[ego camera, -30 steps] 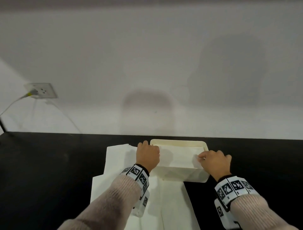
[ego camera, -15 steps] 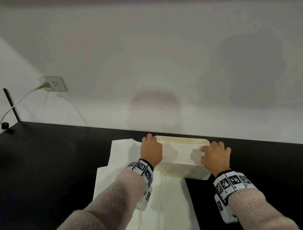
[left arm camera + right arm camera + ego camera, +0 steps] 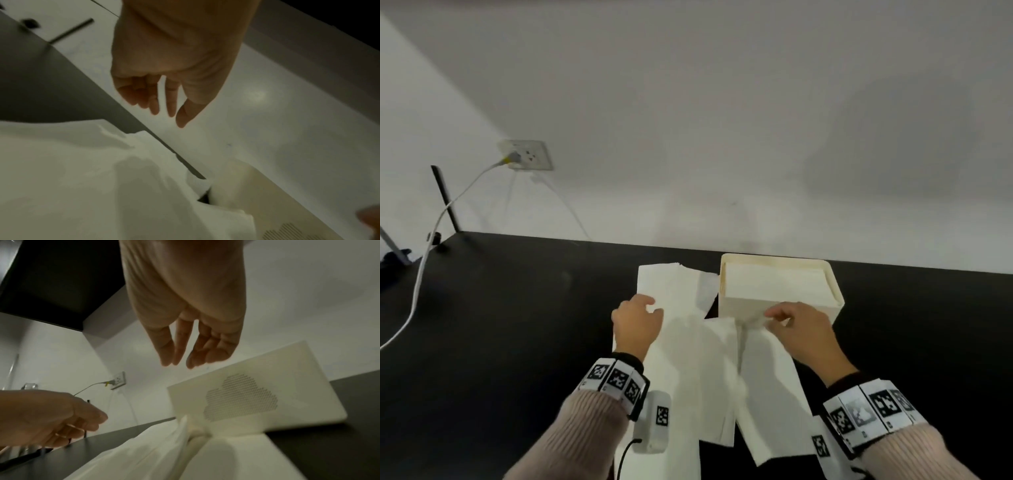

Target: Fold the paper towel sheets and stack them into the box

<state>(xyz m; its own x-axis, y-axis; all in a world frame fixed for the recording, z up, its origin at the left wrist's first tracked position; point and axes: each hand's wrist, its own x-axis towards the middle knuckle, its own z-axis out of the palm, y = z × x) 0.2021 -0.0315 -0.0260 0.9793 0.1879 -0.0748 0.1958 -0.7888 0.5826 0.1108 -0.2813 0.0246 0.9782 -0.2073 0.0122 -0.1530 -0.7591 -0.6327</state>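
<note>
Your left hand [image 3: 637,327] hangs over the left strip of the paper towel sheets [image 3: 681,370], its fingers [image 3: 171,100] loosely curled and apart from the thumb, holding nothing; the left wrist view shows clear space between the fingertips and the paper beneath. Your right hand [image 3: 803,330] is at the near wall of the box [image 3: 753,306], above the far end of the right-hand sheet [image 3: 770,394]. Its fingers [image 3: 180,344] point downward, slightly bent, close to the thumb but not closed on anything; the right wrist view shows a gap between them and the paper. The box stands toward the far edge of the black table [image 3: 500,325], open at the top, cream in colour, with a perforated pattern on its near wall. Folded sheets [image 3: 774,284] lie inside it, filling it almost to the rim. The loose sheets lie flat on the table to the left of and in front of the box, overlapping in several long strips; one ridge of paper stands raised just in front of the box's near wall. A wall socket [image 3: 527,159] sits on the white wall at far left, with a white cable [image 3: 424,260] plugged in and trailing down across the table's left end. Both wrists carry bands of black-and-white marker tags.
</note>
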